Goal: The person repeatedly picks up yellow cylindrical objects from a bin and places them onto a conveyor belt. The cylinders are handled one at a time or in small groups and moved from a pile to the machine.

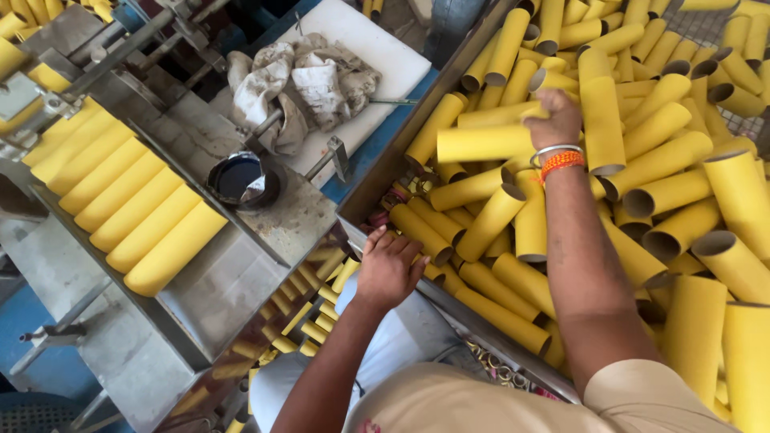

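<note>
Here, big metal bin (377, 172) full of loose yellow cardboard tubes (666, 192), heaped every way, taken as landmark. Right hand (556, 119) deep over bin middle, closed around one yellow tube (481, 144) held level, lifted just above heap; bangle and orange thread on wrist. Left hand (389, 269) at bin's near left rim, fingers spread and half curled, touching tube ends there; no tube clearly gripped, hard to tell more. Left of bin, slanted metal feed tray (241, 281) carrying row of yellow tubes (128, 200) laid side by side, about eight or so, touching one another, running up and away from bin. Between bin and tray, small dark round pot (241, 180) with dark liquid on worktop (301, 216). Beyond pot, crumpled dirty rags (301, 84) on white board (377, 56), just beside bin's far left edge. Progress, judged only: tray row largely filled, lower end nearest bin with bare metal open; bin heap barely dented, most tubes left unsorted. One tube in hand, not yet on tray. Shiny panel below tray only reflecting tubes.
</note>
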